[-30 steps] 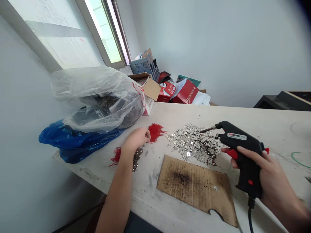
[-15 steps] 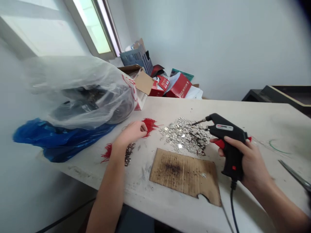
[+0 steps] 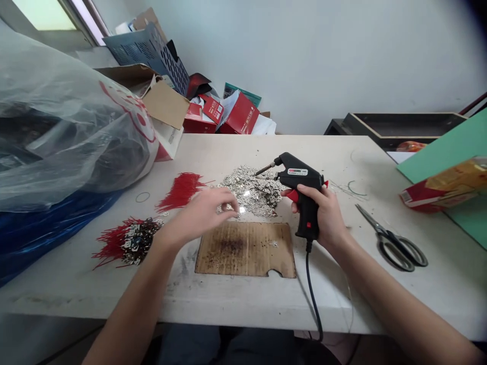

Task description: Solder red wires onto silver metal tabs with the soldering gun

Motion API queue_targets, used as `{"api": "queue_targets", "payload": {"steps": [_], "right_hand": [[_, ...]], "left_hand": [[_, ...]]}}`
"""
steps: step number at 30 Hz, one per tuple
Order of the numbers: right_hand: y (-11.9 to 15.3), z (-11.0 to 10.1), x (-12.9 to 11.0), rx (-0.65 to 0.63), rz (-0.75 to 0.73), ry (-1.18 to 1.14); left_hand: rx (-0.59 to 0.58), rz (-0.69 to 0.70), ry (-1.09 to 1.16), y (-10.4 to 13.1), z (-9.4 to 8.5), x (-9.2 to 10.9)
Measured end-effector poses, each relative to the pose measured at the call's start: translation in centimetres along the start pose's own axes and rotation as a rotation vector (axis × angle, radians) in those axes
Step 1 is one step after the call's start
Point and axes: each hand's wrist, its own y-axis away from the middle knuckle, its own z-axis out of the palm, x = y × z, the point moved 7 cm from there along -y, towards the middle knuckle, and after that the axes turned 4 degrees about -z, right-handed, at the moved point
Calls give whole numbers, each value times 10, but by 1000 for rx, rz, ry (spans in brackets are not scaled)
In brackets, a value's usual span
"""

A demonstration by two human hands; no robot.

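My right hand (image 3: 319, 208) is wrapped round the black soldering gun (image 3: 300, 177), whose tip points left over a pile of small silver metal pieces (image 3: 247, 187). At the near left edge of that pile is my left hand (image 3: 209, 210), its thumb and fingertips pinched together; anything between them is too small to make out. Beyond this hand lies a bundle of red wires (image 3: 180, 191). Further left, more red wires (image 3: 114, 243) have metal pieces at their ends. A scorched cardboard piece (image 3: 247, 251) lies flat just below the pile.
Scissors (image 3: 393, 243) lie at the right, near a red and yellow packet (image 3: 445, 185). A large plastic bag (image 3: 76, 121) fills the left side, over blue plastic (image 3: 57, 223). Boxes (image 3: 239, 114) stand behind the table. The gun's cord (image 3: 314, 299) hangs over the front edge.
The view has turned right, bringing the whole scissors and the packet in. My left hand has moved from the red wire bundle towards the metal pieces. My right hand still holds the soldering gun.
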Motion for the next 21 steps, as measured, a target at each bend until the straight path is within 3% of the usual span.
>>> {"api": "queue_targets", "payload": {"steps": [6,11,15,21], "right_hand": [[-5,-2,-4,11,-40,-8],[-6,-4,-5,22,-52,-4],[-2,-1,-9,17,-71,-3],[22,-6,-38,75,-255,-19]], "left_hand": [[-132,239,-14,7,46,46],[-198,225,101,8,63,57],[-211,214,134,6,63,54],[-166,145,190,6,33,35]]}}
